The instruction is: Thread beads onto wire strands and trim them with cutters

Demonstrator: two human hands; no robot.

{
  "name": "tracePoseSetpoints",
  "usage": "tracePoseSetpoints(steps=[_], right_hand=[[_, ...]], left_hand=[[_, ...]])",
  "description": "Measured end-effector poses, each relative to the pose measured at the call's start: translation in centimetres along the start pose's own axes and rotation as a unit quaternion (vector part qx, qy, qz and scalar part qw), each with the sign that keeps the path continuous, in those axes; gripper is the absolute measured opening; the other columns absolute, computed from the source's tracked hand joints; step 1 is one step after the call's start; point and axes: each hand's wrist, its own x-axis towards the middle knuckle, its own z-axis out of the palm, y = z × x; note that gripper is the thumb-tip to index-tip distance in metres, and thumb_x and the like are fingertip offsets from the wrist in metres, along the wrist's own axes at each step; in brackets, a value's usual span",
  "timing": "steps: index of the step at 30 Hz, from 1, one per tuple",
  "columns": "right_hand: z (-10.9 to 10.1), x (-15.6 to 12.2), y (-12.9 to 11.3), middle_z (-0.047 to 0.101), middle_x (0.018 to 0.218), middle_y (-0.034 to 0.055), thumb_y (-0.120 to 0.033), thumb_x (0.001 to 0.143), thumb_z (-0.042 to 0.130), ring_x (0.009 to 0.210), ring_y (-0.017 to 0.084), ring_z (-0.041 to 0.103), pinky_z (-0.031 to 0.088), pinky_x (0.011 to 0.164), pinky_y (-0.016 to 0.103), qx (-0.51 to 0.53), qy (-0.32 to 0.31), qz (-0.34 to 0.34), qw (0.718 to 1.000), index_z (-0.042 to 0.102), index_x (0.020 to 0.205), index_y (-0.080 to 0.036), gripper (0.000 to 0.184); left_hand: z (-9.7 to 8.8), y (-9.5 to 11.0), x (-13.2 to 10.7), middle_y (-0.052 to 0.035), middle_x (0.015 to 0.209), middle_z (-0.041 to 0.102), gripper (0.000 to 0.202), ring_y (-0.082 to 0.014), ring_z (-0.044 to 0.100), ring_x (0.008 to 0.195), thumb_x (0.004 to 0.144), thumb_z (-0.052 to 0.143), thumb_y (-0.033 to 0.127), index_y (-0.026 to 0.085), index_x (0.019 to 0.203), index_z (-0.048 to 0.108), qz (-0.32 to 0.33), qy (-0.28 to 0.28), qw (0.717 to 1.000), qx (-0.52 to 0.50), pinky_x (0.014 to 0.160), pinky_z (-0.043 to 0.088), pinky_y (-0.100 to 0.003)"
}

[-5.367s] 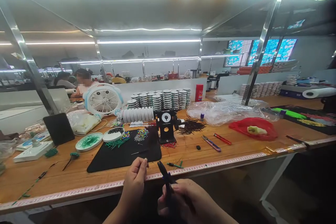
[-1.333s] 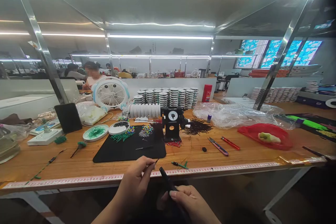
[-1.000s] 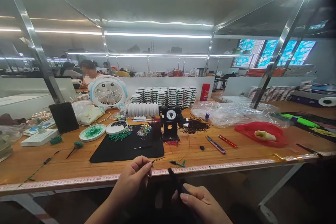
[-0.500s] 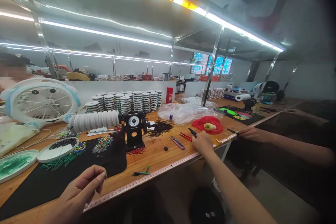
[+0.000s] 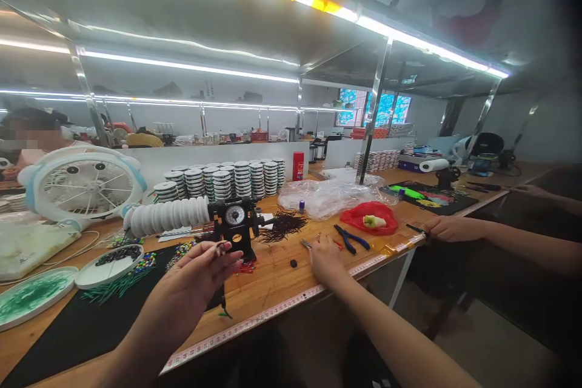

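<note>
Our right hand covers the snips on the table.
We can't tell its grip. Our left hand pinches a tiny dark thing; blue pliers lie farther right.

Left fingers bent, right hand palm-down, arm outstretched.

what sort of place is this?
Probably a small-parts assembly workshop: stacked spools and pliers on a long wooden bench, a measuring tape along its edge, and another person's hand farther down it.
</note>
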Motion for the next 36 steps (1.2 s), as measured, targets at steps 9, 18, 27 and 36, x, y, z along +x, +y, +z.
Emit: tracePoseSetpoints(steps=[9,18,27,36], right_hand=[[-4.2,-2.3,-2.4,0.055,0.08,0.0066,-0.024,0.094,0.021,0.073,0.014,0.051,0.041,0.067,0.024,0.215,0.03,-0.015,0.976,0.05,0.097,-0.012,0.031],[-4.7,-2.4,-5.0,0.041,0.055,-0.0012,-0.053,0.089,0.029,0.052,0.011,0.037,0.028,0.05,0.024,0.547,-0.144,0.022,0.824,0.057,0.063,-0.015,0.054],[-3.2,-1.6,-4.6,0.048,0.058,-0.0002,-0.051,0.091,0.022,0.058,0.013,0.045,0.031,0.056,0.024,0.491,-0.096,0.043,0.864,0.048,0.059,-0.018,0.052],[-3.1,-1.3,-3.6,0.052,0.057,0.0002,-0.05,0.092,0.022,0.056,0.013,0.048,0.033,0.057,0.025,0.419,-0.09,0.041,0.902,0.046,0.058,-0.018,0.052]], left_hand=[[2.8,-4.0,3.6,-0.0037,0.101,0.061,0.012,-0.0218,0.063,0.093,0.075,0.062,0.016,0.019,0.083,0.054,-0.117,0.013,0.993,0.006,0.047,0.043,-0.018],[4.1,-6.1,5.2,-0.0025,0.12,0.055,0.014,-0.0196,0.053,0.111,0.078,0.061,0.027,0.021,0.086,0.051,-0.174,-0.017,0.983,0.055,0.045,0.034,-0.015],[5.2,-6.8,6.0,-0.0036,0.122,0.055,0.014,-0.0182,0.045,0.119,0.078,0.061,0.029,0.021,0.085,0.051,-0.182,-0.014,0.98,0.084,0.044,0.031,-0.015],[5.2,-8.0,7.4,-0.0064,0.124,0.054,0.015,-0.0195,0.049,0.116,0.078,0.061,0.029,0.02,0.082,0.05,-0.195,-0.043,0.977,0.074,0.043,0.027,-0.015]])
